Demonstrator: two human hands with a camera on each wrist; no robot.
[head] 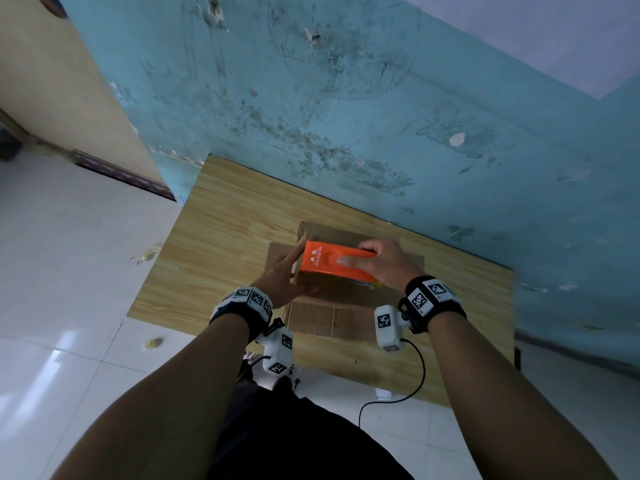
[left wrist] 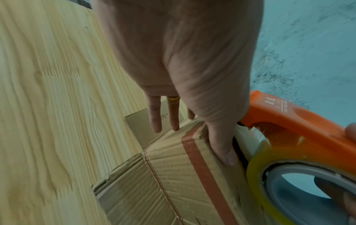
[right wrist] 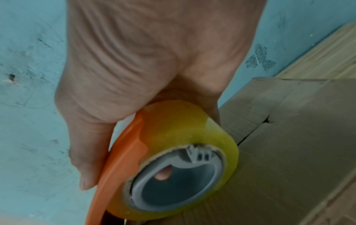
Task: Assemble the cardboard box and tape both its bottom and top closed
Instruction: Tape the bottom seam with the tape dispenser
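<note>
A brown cardboard box stands on the wooden table with its flaps spread flat around it. My right hand grips an orange tape dispenser and holds it on the box's upper face; its yellowish tape roll touches the cardboard. My left hand lies with straight fingers along the box's left side, the thumb pressing its top edge beside the dispenser. A reddish-brown strip runs across that corner.
The scuffed teal wall rises directly behind the table's far edge. White tiled floor surrounds the table. A black cable hangs from my right wrist camera over the table's near edge, beside a small white object.
</note>
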